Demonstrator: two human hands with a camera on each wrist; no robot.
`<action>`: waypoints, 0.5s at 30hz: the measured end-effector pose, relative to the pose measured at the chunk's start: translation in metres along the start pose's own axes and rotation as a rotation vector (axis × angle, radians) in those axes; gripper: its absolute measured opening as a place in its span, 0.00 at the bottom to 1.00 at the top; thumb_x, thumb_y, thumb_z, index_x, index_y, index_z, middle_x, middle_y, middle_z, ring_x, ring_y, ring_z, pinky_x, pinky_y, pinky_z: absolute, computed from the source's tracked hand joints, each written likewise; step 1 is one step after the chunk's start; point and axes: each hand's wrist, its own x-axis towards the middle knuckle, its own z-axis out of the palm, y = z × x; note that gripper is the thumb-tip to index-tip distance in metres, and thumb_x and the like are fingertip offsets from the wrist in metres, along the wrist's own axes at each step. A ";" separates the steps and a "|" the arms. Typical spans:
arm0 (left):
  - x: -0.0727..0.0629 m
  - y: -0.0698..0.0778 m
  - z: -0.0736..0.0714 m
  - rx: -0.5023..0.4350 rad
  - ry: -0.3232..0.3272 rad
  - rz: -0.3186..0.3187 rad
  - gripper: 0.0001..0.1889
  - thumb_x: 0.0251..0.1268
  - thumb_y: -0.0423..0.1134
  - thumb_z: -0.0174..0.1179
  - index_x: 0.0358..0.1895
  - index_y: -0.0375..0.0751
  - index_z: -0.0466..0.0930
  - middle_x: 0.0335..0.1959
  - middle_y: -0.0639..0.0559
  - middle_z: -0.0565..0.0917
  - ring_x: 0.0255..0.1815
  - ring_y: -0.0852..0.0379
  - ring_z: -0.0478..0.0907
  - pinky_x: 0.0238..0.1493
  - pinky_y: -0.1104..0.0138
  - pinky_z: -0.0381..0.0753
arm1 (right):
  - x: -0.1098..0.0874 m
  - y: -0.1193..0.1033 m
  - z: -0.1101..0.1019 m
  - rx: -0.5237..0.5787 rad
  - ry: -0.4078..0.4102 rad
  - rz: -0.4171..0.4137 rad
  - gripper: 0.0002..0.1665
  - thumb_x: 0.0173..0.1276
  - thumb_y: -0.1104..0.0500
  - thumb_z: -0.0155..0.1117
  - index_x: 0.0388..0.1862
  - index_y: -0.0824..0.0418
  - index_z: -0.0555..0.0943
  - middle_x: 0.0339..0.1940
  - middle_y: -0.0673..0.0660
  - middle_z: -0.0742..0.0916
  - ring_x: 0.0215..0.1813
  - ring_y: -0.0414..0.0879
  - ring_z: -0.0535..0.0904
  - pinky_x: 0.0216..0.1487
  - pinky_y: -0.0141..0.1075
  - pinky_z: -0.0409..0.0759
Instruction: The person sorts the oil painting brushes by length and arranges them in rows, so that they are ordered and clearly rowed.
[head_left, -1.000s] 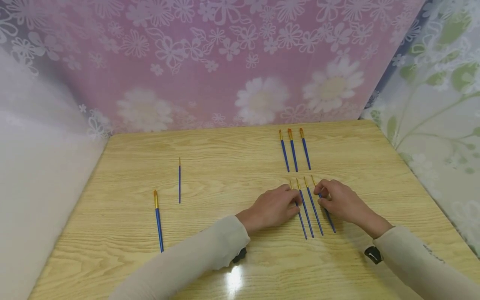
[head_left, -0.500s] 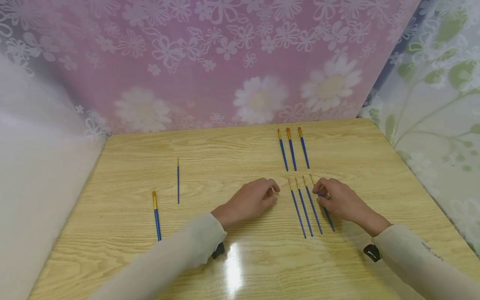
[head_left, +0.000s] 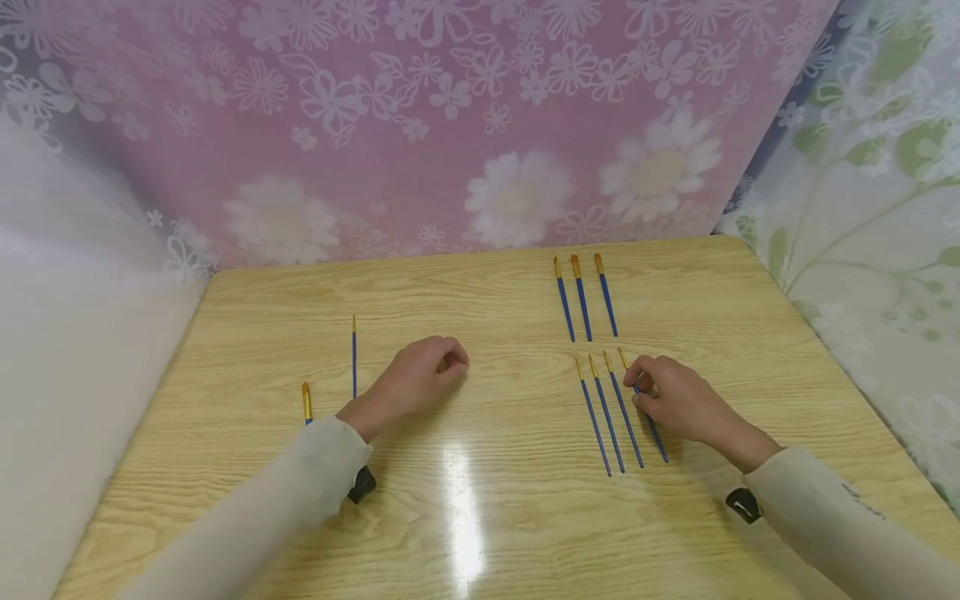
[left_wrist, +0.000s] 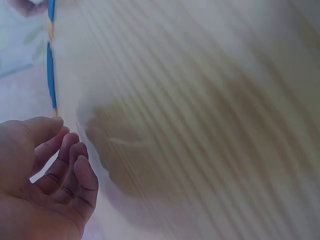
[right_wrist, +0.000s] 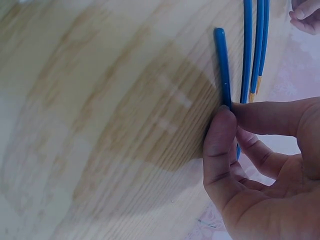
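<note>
My right hand [head_left: 678,400] pinches a thin blue paintbrush [right_wrist: 223,65] between thumb and fingers, at the right end of a near row. It lies along the table, bristles pointing away. Three similar thin paintbrushes [head_left: 609,408] lie side by side just left of it. Over the middle-left of the table is my left hand [head_left: 412,375], its fingers loosely bent. In the left wrist view nothing shows between those fingers. A thin paintbrush [head_left: 354,358] lies left of this hand, its lower end hidden by the wrist. Farther left, a broader paintbrush [head_left: 307,404] is mostly covered by the sleeve.
Three broader paintbrushes [head_left: 582,308] form another row behind the near one, orange bristles toward the back. The wood-grain table [head_left: 465,287] meets a pink floral cloth [head_left: 420,167] at its back edge. Pale patterned cloths hang on both sides.
My left hand has let go of the leftmost thin paintbrush in the near row and moved left across the table. My right hand stays at the rightmost one.
</note>
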 end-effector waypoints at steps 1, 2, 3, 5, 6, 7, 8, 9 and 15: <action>-0.002 -0.004 -0.004 0.004 0.007 -0.013 0.09 0.86 0.43 0.59 0.57 0.47 0.86 0.52 0.54 0.87 0.52 0.55 0.83 0.59 0.55 0.85 | 0.000 0.000 0.000 0.000 -0.001 0.000 0.07 0.76 0.67 0.68 0.51 0.65 0.83 0.44 0.63 0.87 0.44 0.53 0.82 0.40 0.46 0.81; -0.004 -0.009 -0.009 0.011 0.014 -0.023 0.09 0.86 0.43 0.60 0.57 0.47 0.86 0.51 0.54 0.88 0.52 0.54 0.83 0.59 0.55 0.85 | 0.000 0.000 0.000 0.000 -0.002 0.000 0.07 0.76 0.67 0.68 0.51 0.65 0.83 0.44 0.63 0.87 0.44 0.53 0.83 0.40 0.46 0.82; -0.006 -0.013 -0.013 0.019 0.020 -0.034 0.10 0.86 0.43 0.60 0.57 0.47 0.86 0.52 0.54 0.88 0.52 0.54 0.83 0.58 0.54 0.84 | 0.000 0.000 -0.001 0.001 -0.004 0.002 0.07 0.76 0.67 0.68 0.51 0.65 0.83 0.44 0.63 0.87 0.44 0.53 0.83 0.40 0.46 0.82; -0.009 -0.021 -0.021 0.033 0.038 -0.054 0.10 0.86 0.43 0.60 0.58 0.47 0.86 0.52 0.53 0.88 0.52 0.53 0.84 0.57 0.53 0.85 | 0.000 0.000 -0.001 0.002 -0.008 0.004 0.07 0.77 0.67 0.68 0.51 0.65 0.83 0.44 0.63 0.87 0.43 0.53 0.82 0.40 0.45 0.81; -0.011 -0.024 -0.025 0.042 0.048 -0.062 0.10 0.86 0.43 0.60 0.58 0.46 0.86 0.52 0.52 0.88 0.52 0.52 0.84 0.57 0.53 0.85 | 0.000 -0.001 -0.001 0.003 -0.011 0.004 0.07 0.77 0.67 0.68 0.51 0.66 0.83 0.44 0.63 0.87 0.43 0.53 0.82 0.40 0.45 0.81; -0.013 -0.028 -0.029 0.049 0.055 -0.066 0.10 0.86 0.43 0.60 0.58 0.45 0.86 0.52 0.51 0.88 0.52 0.51 0.84 0.56 0.52 0.85 | 0.000 -0.001 -0.001 0.004 -0.013 0.004 0.07 0.77 0.67 0.68 0.51 0.66 0.83 0.44 0.63 0.87 0.43 0.53 0.82 0.39 0.44 0.81; -0.014 -0.032 -0.033 0.059 0.063 -0.071 0.10 0.86 0.43 0.60 0.59 0.45 0.85 0.52 0.50 0.88 0.51 0.51 0.84 0.56 0.52 0.85 | 0.000 -0.001 -0.001 0.004 -0.014 0.005 0.07 0.77 0.67 0.68 0.51 0.66 0.83 0.44 0.63 0.87 0.43 0.53 0.82 0.39 0.44 0.81; -0.015 -0.037 -0.037 0.070 0.076 -0.077 0.11 0.86 0.43 0.60 0.59 0.44 0.85 0.53 0.49 0.88 0.52 0.50 0.85 0.56 0.51 0.85 | 0.000 -0.001 -0.001 0.004 -0.014 0.005 0.07 0.77 0.67 0.68 0.51 0.66 0.83 0.44 0.63 0.87 0.43 0.53 0.82 0.39 0.44 0.81; -0.023 -0.064 -0.060 0.123 0.123 -0.123 0.13 0.86 0.43 0.59 0.60 0.39 0.84 0.53 0.43 0.87 0.52 0.44 0.85 0.54 0.48 0.85 | -0.001 -0.001 -0.001 0.006 -0.001 -0.004 0.08 0.77 0.67 0.69 0.51 0.66 0.83 0.43 0.63 0.87 0.43 0.52 0.82 0.39 0.43 0.80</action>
